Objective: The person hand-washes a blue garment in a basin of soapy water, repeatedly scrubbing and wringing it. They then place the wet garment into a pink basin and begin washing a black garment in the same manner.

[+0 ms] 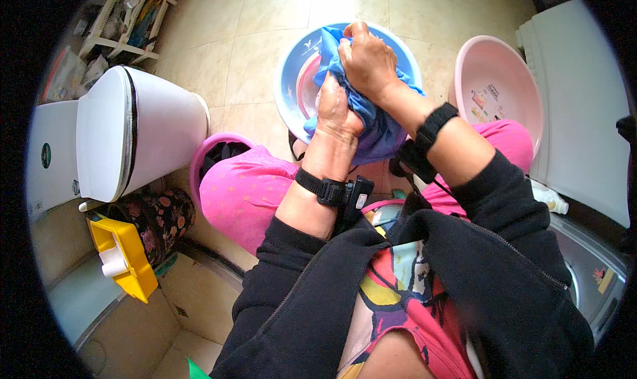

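A blue plastic basin (284, 88) stands on the floor in front of me. Bunched blue cloth (363, 111) lies in it and hangs over the near rim. My left hand (334, 105), wet with some suds, grips the cloth from the left, palm partly turned up. My right hand (369, 60) is closed over the cloth just above and to the right. Part of a pink, round thing (307, 85) shows inside the basin at the left; the cloth and my hands hide the rest.
A pink basin (490, 75) stands at the right, beside a white cabinet-like surface (580, 95). At the left are a toilet (161, 125), a pink tub (195, 167) with dark cloth, a yellow holder (137, 274) with a paper roll, and a white rack (117, 43).
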A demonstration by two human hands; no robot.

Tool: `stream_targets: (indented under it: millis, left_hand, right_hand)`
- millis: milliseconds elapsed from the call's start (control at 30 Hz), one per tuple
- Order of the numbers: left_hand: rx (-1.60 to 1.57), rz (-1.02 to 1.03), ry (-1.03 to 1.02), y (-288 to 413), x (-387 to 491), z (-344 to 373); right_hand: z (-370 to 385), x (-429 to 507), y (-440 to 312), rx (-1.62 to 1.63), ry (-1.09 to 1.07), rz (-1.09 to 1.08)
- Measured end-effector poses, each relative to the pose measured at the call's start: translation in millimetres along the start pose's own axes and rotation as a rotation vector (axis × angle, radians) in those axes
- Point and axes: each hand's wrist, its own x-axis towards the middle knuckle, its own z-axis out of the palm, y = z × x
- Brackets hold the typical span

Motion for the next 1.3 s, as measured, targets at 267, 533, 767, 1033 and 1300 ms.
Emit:
stream_targets:
  millis: [267, 533, 767, 1033, 1300]
  left_hand:
    - [0.077, -0.066, 0.380, 9.3, -14.1, 46.6]
    - [0.505, 0.192, 0.151, 92.8, -3.6, 44.2]
    - [0.887, 0.444, -0.002, 141.3, 1.5, 71.5]
    - [2.337, 0.384, -0.091, 182.4, -16.1, 37.1]
    - [2.466, 0.210, -0.286, 179.5, -32.0, 30.0]
  right_hand:
    - [-2.9, -15.4, 17.1, -0.023, -0.024, -0.154]
    - [-29.4, 49.1, 175.5, 0.249, -0.097, 0.136]
    - [-109.5, 59.1, 95.5, 0.986, -0.217, 0.063]
    - [-83.9, -45.9, 81.5, 0.371, -0.495, -0.714]
    - [-65.5, -62.1, 72.1, 0.302, -0.833, -0.618]
